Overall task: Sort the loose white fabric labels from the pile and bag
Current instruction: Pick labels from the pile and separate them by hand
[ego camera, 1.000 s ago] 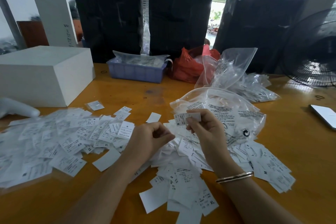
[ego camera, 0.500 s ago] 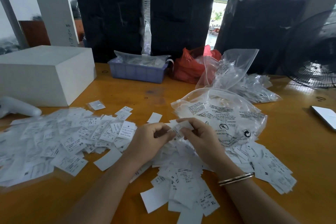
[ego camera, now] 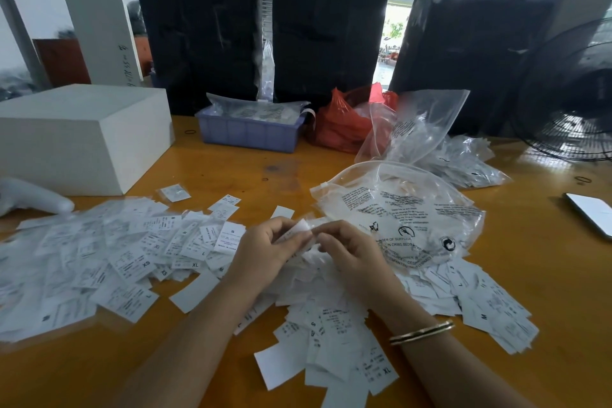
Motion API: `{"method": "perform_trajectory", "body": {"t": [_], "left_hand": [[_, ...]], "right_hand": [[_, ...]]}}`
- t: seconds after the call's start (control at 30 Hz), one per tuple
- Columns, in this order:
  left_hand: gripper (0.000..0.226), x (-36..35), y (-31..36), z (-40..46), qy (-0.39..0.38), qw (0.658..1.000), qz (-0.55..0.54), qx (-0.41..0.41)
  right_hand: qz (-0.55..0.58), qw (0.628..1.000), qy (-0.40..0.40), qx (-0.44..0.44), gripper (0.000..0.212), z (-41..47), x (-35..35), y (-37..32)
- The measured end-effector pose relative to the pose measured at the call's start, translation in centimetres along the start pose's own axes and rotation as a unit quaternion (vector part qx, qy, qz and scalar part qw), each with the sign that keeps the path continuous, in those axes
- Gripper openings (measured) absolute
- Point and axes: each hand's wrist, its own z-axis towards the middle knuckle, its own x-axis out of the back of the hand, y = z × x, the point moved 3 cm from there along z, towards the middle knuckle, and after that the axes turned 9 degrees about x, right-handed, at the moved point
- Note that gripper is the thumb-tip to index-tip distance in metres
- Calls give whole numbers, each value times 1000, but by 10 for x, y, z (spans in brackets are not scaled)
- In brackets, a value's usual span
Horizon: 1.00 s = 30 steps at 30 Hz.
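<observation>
An orange wooden surface (ego camera: 546,275) fills the view, with black wrapped bundles (ego camera: 198,36) standing behind it. The clear printed bag (ego camera: 397,215) is the landmark: it lies flat, its long axis running left to right, mouth toward the left. Just left of the bag, the left hand (ego camera: 265,255) and right hand (ego camera: 351,255) pinch one white label (ego camera: 299,230) between them, tilted up and leaning left. A second ago the right hand alone held a label higher, in front of the bag; the hands have since met lower down. The loose pile (ego camera: 324,315) spreads in front of the bag, and sorted labels (ego camera: 109,252) lie farther left. Bare surface stays open right of the bag, toward a phone (ego camera: 592,212).
</observation>
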Motion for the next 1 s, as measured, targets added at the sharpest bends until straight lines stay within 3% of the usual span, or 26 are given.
{"method": "perform_trajectory", "body": {"t": [0.1,0.2,0.3,0.37,0.47,0.57,0.63,0.67,0.87,1.0], "left_hand": [[18,6,0,1,28,999,15,9],[17,28,-4,7,146,988,49,29],[18,52,-8,11,283,941,182,21],[21,63,-13,11,336,900,275,29],[31,70,-22,12,356,850,381,74],[41,72,-25,13,350,822,442,83],[41,68,-21,14,347,826,441,56],[39,64,-19,14,340,834,433,33],[21,34,-6,9,231,883,396,-102],[16,18,-2,7,134,935,294,-148]], "right_hand": [[-2,1000,-15,2,23,-1,2,-1],[-19,998,62,6,30,5,13,-4],[-84,980,181,19,22,21,40,-5],[-172,962,209,20,23,39,61,2],[-297,942,138,-69,27,67,89,32],[-448,866,-78,-208,27,77,102,70],[-491,819,-154,-252,23,71,103,82],[-486,823,-147,-255,20,68,103,84],[-430,877,10,-214,21,55,97,69],[-325,935,137,-35,18,50,83,27]]}}
